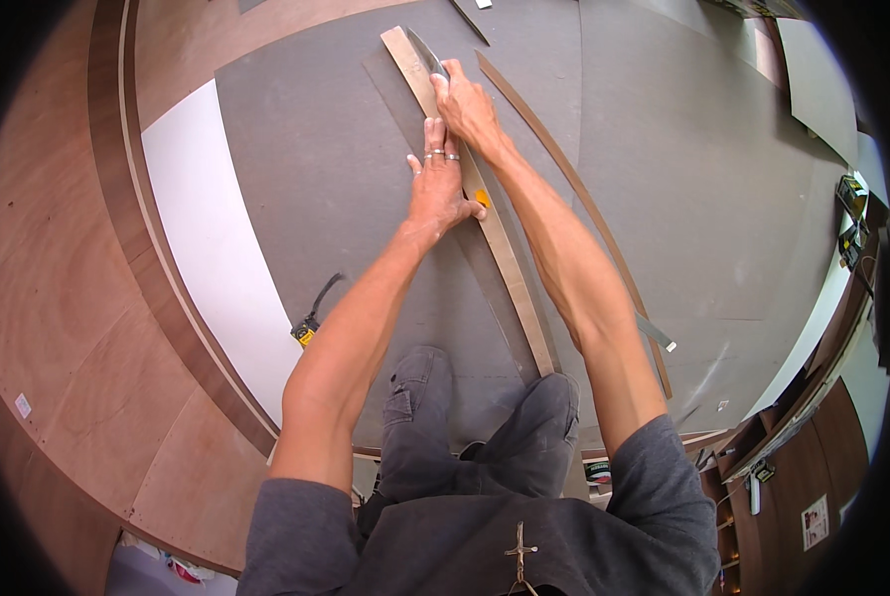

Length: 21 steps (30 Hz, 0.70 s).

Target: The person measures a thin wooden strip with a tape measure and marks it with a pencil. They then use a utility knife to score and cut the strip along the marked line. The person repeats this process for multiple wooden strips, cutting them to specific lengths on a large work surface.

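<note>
**Wood strip on a grey sheet, left hand pressing, right hand gripping**

Grey sheet [331, 189]: spreading under everything, its left side bordering a white panel [207, 194].

Pale wood strip [510, 266]: lying aslant on the sheet, running from the far middle toward the person's right knee [549, 402]; whether it is touching the knee, cannot tell. Probably light for its length and fairly stiff, though likely flexing or turning if lifted from one end. Dry-looking face, so perhaps not very slippery; narrow edges probably chipping before the middle gives. Best hold: across both long edges, near the middle, a second hold toward an end.

Brown strip [596, 211]: lying apart, right of the right forearm. Looking thinner, likely bendier.

Hands: working close together at the strip's far half. Left hand [438, 191] is resting spread on it, fingers reaching forward, thumb lying toward the right edge. Right hand [471, 111], farther out, is closing round a thin grey tool [426, 53] that is running along the strip's far end; exact kind unclear.

Black-and-yellow tool [306, 330]: sitting left of the left forearm.

Yellow patch [482, 198]: showing beside the left thumb.
</note>
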Each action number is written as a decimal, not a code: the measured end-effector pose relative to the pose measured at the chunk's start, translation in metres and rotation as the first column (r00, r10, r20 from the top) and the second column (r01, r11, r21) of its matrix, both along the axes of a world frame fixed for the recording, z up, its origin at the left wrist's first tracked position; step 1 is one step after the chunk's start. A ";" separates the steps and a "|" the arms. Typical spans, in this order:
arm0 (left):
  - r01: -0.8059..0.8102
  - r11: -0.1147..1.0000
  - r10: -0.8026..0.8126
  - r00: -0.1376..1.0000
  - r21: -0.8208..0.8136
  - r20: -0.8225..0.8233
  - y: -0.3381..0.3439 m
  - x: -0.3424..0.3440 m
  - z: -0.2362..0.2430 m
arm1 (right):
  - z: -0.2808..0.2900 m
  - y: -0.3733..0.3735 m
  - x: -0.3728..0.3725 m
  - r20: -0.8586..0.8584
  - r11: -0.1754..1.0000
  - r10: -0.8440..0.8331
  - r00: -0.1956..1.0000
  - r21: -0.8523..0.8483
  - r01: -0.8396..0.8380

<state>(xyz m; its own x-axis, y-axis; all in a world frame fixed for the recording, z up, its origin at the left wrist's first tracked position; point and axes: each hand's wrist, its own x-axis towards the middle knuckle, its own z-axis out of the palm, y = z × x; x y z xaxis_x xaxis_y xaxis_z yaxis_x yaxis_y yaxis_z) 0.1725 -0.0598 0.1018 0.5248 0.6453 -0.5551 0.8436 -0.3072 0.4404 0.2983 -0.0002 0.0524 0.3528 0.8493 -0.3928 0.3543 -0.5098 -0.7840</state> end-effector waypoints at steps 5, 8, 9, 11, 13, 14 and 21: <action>0.001 1.000 -0.001 1.000 0.008 -0.005 -0.002 -0.001 0.000 | 0.006 0.000 -0.005 -0.019 0.998 -0.003 1.000 -0.063 0.002; 0.003 1.000 -0.003 1.000 0.021 -0.003 -0.001 0.001 0.000 | 0.003 0.001 -0.001 -0.003 0.998 0.009 1.000 -0.063 -0.010; 0.001 1.000 -0.001 1.000 0.026 -0.005 -0.001 0.001 -0.001 | 0.009 0.002 -0.002 0.011 0.995 0.027 1.000 -0.093 -0.025; 0.002 0.999 -0.001 1.000 0.039 -0.018 -0.002 -0.001 -0.002 | 0.020 0.007 -0.003 0.039 0.987 0.059 0.998 -0.153 -0.052; 0.024 0.998 -0.023 0.999 0.049 -0.027 -0.003 0.003 0.001 | 0.013 0.006 0.004 0.079 0.994 0.070 0.994 -0.089 -0.063; 0.040 0.997 -0.039 0.999 0.060 -0.019 -0.002 0.006 0.000 | 0.010 0.001 0.009 0.102 0.996 0.072 0.992 -0.059 -0.067; 0.020 0.992 -0.023 1.000 0.128 0.022 -0.007 -0.003 -0.007 | 0.030 -0.294 -0.022 0.047 0.958 0.118 0.992 -0.267 -0.101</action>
<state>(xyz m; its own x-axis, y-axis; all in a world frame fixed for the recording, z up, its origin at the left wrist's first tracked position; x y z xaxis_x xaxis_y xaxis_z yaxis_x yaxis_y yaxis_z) 0.1693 -0.0670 0.0951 0.5508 0.6987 -0.4565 0.8264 -0.3798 0.4158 0.2760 -0.2944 0.0827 0.2939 0.7536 -0.5880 0.4629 -0.6505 -0.6022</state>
